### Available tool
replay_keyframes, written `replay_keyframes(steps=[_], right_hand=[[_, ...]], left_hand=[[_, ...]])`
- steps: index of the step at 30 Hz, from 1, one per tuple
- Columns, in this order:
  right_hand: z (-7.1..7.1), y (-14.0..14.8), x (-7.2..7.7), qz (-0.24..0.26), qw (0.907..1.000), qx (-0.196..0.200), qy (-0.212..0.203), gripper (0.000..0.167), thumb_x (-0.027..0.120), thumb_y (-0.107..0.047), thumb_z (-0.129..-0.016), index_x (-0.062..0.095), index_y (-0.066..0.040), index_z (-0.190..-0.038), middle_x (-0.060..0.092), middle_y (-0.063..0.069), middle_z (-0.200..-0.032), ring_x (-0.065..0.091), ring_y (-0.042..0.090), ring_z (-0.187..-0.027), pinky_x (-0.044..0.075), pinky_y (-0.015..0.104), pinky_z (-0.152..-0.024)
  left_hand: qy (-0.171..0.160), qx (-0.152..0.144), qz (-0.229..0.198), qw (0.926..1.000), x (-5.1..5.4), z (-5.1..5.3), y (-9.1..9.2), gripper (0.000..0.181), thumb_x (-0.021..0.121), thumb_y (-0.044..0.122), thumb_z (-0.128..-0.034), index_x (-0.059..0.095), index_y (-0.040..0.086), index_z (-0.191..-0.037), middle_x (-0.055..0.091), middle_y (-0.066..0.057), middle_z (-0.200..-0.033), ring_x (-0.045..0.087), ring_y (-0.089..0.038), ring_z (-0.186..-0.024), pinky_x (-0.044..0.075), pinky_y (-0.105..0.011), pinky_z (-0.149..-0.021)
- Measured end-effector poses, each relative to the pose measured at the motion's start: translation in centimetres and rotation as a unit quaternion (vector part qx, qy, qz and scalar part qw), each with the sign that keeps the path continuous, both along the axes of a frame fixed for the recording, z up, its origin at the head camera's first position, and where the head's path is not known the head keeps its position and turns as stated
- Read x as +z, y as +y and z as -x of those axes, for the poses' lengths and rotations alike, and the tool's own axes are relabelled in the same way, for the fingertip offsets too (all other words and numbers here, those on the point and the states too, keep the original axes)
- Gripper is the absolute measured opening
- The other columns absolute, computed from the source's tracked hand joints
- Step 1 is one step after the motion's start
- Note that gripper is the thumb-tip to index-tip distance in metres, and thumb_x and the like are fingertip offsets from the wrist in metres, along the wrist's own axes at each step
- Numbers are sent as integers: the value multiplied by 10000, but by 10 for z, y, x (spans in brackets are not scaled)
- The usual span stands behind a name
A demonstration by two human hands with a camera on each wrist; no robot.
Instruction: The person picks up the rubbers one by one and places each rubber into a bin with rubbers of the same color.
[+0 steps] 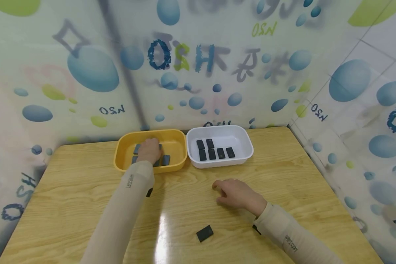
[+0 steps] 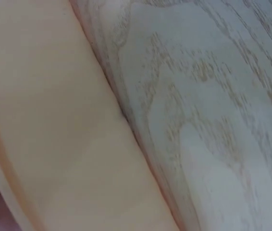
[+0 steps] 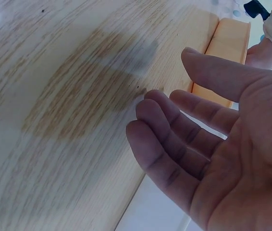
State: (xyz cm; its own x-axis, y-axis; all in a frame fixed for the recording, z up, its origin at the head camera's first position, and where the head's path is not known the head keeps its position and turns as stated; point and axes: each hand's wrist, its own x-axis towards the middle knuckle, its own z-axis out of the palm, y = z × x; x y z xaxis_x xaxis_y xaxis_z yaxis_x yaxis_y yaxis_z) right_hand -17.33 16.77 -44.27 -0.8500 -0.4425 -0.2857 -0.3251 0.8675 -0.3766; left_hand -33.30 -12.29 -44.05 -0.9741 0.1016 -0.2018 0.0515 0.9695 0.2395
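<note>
My left hand (image 1: 148, 150) reaches down into the yellow tray (image 1: 176, 141), among several small dark rectangular pieces (image 1: 166, 160). Its fingertips are hidden from the head view, so whether they pinch a piece cannot be seen; the left wrist view shows mostly the tray's outer wall (image 2: 64, 115). Over the table, in front of the white tray (image 1: 242, 146), hovers my right hand (image 1: 235, 194). Its fingers are loosely bent and hold nothing, as the right wrist view shows. Several black pieces (image 1: 212, 154) lie in the white tray. One black rectangular piece (image 1: 205, 233) lies alone on the table.
Both trays stand side by side at the back of the wooden table (image 1: 69, 190), close to the wall (image 1: 198, 88) with its printed covering. Another wall (image 1: 356, 154) runs along the right side.
</note>
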Motion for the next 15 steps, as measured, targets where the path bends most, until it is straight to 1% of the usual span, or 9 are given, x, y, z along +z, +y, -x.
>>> replay_keyframes(steps=[4, 8, 10, 15], right_hand=[[-1, -2, 1, -10, 10000, 18, -14, 352, 708, -235, -884, 620, -128, -1208, 526, -62, -720, 475, 97, -650, 398, 274, -612], [-1, -2, 1, 14, 10000, 78, 4, 352, 708, -231, -882, 622, -125, -1206, 526, -60, -715, 474, 98, -646, 396, 273, -609], [-2, -3, 1, 34, 9999, 108, 19, 353, 711, -232, -879, 623, -125, -1205, 525, -62, -713, 472, 95, -641, 395, 271, -606], [-2, -4, 2, 11, 9998, 179, 31, 354, 707, -237, -879, 624, -135, -1208, 520, -72, -698, 463, 82, -627, 393, 261, -601]], left_hand=[[-48, 36, -60, 10000, 6, -4, -2, 359, 569, 225, -969, 577, -23, -1229, 607, -239, -1192, 615, -403, -1053, 526, -506, -859], [13, 42, -169, 9998, 13, -8, -4, 413, 554, 247, -982, 547, 24, -1328, 577, -207, -1301, 577, -390, -1154, 489, -517, -946], [58, 43, -272, 9996, 16, -8, -5, 410, 549, 258, -983, 551, 42, -1331, 579, -185, -1314, 573, -372, -1167, 481, -512, -961], [159, -93, -484, 9987, 22, -12, -9, 429, 556, 251, -977, 542, 51, -1357, 556, -179, -1370, 560, -368, -1200, 471, -502, -984]])
